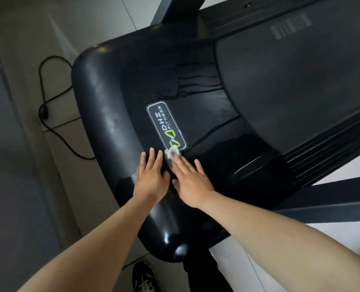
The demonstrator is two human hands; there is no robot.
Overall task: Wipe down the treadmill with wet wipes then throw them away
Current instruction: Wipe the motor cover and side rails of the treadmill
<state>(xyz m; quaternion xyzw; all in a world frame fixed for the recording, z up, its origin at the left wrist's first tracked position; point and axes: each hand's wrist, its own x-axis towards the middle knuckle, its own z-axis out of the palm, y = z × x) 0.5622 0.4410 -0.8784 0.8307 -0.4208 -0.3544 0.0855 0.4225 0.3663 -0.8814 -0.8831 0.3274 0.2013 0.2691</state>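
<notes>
An exercise room is indicated by the glossy black treadmill (116,102) and its fitness-brand badge (166,126); a black power cable (44,112) is seen on pale floor tiles (103,15).

The wipe (172,153) is mostly hidden under the right hand (190,181) (just a crumpled corner pokes out), grey print (290,28) on the belt (280,85) is too blurry to read, shoe (144,279) is cut off.

Wipe (172,153) on treadmill hood (116,98), beside (perhaps touching) badge (166,125).
</notes>
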